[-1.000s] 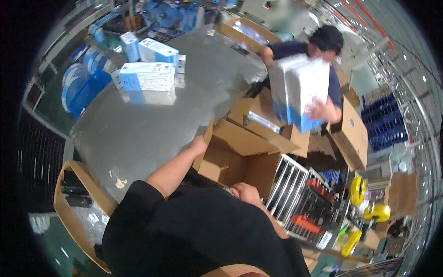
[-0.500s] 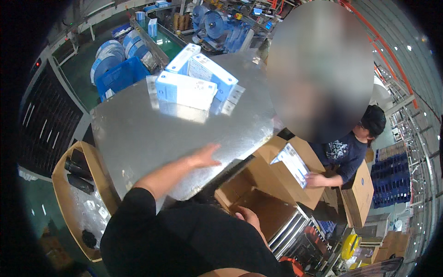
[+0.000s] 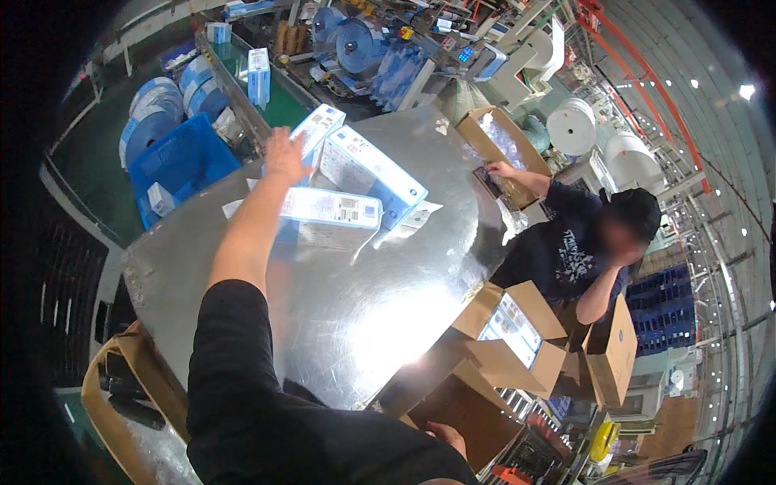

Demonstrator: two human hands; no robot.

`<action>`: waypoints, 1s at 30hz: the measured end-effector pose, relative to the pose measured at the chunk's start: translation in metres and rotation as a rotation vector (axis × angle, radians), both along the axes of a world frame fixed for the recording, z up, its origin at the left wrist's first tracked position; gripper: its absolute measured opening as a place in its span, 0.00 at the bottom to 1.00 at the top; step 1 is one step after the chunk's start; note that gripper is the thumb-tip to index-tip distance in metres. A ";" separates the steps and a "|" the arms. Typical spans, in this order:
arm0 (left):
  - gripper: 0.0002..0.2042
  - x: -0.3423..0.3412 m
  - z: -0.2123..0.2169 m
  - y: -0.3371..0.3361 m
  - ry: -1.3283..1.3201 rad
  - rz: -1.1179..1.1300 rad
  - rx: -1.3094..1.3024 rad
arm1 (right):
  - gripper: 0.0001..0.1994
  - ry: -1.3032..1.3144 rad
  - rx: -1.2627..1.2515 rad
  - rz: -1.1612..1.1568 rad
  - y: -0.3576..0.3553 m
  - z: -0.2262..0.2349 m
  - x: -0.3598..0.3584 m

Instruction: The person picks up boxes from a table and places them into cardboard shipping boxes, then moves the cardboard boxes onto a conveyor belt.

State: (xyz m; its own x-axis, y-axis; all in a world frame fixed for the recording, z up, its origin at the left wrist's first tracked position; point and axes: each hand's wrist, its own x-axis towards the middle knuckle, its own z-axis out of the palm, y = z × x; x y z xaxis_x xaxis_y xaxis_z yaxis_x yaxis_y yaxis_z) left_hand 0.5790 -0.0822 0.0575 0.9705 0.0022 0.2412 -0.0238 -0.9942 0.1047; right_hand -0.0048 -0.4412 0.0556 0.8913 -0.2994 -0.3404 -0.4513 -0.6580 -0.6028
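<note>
My left hand point(image 3: 287, 158) reaches across the metal table point(image 3: 356, 323) with its fingers apart. It is at the leftmost white-and-blue box point(image 3: 317, 129), seeming to touch its near side. Two more such boxes lie close by: a slanted box point(image 3: 376, 174) and a nearer box point(image 3: 331, 208) below my left hand. Low in the picture, my right hand point(image 3: 449, 438) curls at the near edge of an open cardboard box point(image 3: 477, 408). My sleeve hides part of that hand.
A co-worker point(image 3: 582, 242) stands at the right, one hand in a far carton point(image 3: 525, 153). Before them, an open carton point(image 3: 513, 364) holds white-and-blue boxes. A blue bin point(image 3: 182, 166) stands beyond the table's left edge; a tall carton point(image 3: 121, 404) stands at lower left.
My left hand has moved from the middle of the table out to the far white-and-blue boxes. The co-worker's hand has left the box in the open carton. The view has shifted.
</note>
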 end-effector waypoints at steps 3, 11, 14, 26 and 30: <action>0.53 0.022 -0.015 0.029 0.272 0.061 -0.247 | 0.11 0.149 0.144 -0.345 -0.002 -0.006 0.006; 0.53 -0.088 -0.029 0.090 0.547 -0.412 -0.495 | 0.10 -0.276 -0.127 0.228 0.022 0.002 0.091; 0.45 -0.138 -0.049 0.084 0.835 -0.521 -1.276 | 0.19 -0.286 0.050 0.293 0.053 -0.006 0.146; 0.23 -0.063 -0.017 -0.093 0.103 -0.647 -0.430 | 0.30 -0.219 -0.478 0.417 0.082 -0.015 0.210; 0.26 -0.018 -0.014 -0.085 0.273 -0.378 -0.074 | 0.30 -0.266 -0.452 0.425 0.083 -0.019 0.215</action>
